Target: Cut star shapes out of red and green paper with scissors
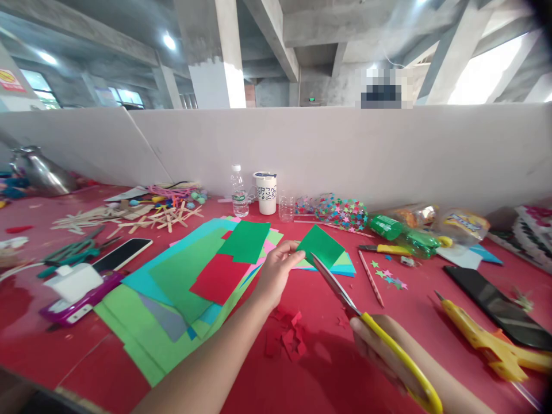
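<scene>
My left hand pinches the left corner of a square of green paper, held up over the table. In my right hand is a pair of scissors with yellow handles. Their blade tips lie at the lower left edge of the green square, close to my left fingers. Whether the blades have bitten into the paper, I cannot tell. Beneath my hands lie several red paper scraps. To the left, red paper and another green piece rest on a fanned stack of coloured sheets.
A water bottle and a white cup stand by the partition. Popsicle sticks and a phone are at left. On the right lie a yellow glue gun, a black phone, a utility knife and a pencil.
</scene>
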### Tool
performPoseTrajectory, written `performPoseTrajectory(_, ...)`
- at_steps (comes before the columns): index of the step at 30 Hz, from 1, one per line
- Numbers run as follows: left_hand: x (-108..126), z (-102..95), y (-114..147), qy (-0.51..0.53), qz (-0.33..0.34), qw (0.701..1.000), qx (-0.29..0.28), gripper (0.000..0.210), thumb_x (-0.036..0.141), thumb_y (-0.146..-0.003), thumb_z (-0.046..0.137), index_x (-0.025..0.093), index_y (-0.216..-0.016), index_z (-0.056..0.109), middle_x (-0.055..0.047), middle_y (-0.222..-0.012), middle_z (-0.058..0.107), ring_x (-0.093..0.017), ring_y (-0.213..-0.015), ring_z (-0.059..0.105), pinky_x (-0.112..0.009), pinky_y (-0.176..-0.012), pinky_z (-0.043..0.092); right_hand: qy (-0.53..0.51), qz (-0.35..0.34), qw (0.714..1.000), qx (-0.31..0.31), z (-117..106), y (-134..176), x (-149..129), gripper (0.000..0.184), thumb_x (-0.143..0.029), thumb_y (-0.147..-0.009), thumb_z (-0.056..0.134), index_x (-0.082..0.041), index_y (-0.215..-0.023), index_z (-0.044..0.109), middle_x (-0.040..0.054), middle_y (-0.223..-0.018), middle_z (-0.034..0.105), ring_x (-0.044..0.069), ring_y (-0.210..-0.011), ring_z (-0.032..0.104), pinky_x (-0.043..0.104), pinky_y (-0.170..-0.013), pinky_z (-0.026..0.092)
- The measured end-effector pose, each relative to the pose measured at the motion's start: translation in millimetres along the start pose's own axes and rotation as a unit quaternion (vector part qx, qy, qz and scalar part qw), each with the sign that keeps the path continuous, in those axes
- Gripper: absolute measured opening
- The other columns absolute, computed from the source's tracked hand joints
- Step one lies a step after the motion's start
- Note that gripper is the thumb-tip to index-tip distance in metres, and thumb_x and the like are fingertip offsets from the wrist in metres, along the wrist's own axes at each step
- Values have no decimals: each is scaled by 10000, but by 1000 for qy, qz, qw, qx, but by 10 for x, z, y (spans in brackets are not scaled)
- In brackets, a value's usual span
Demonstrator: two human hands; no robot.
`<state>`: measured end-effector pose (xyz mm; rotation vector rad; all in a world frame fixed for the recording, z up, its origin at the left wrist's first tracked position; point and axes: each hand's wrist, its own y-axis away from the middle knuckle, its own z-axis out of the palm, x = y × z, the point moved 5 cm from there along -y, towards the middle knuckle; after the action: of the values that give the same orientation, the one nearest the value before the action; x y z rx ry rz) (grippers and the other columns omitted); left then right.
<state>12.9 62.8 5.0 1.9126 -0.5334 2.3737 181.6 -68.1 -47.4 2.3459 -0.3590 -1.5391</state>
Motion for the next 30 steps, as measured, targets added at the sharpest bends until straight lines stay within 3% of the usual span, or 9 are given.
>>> performPoseTrajectory(6, 10, 8, -13, -4, 2, 999, -37, 100, 277, -747, 608, 184, -714, 623, 19, -741, 568, -148, -771, 495, -262, -801, 359, 9, -1, 1000, -8, -10, 21, -1, 542, -705, -789, 430, -202, -589, 452, -110, -320, 289, 42, -240, 267, 155, -274, 207)
performPoseTrajectory(19, -147, -51, -39, 36, -3, 999, -27, 108, 267, -794, 549, 187, -727, 519, 25, -711, 487, -135, -721, 465, -264, -749, 370, -32, -53, 996, -61, 6, 46, 12, 601, -760, -784, 356, -187, -656, 481, -101, -339, 344, 42, -270, 274, 166, -330, 197)
performPoseTrajectory(30, -18, -55, -49, -91, 41, 990, -102, 130, 282, -856, 460, 185, -808, 533, 10, -784, 484, -154, -787, 433, -265, -773, 334, -32, -33, 993, -109, 23, -20, 113, 598, -764, -777, 366, -191, -665, 493, -104, -292, 348, 40, -218, 245, 154, -277, 189)
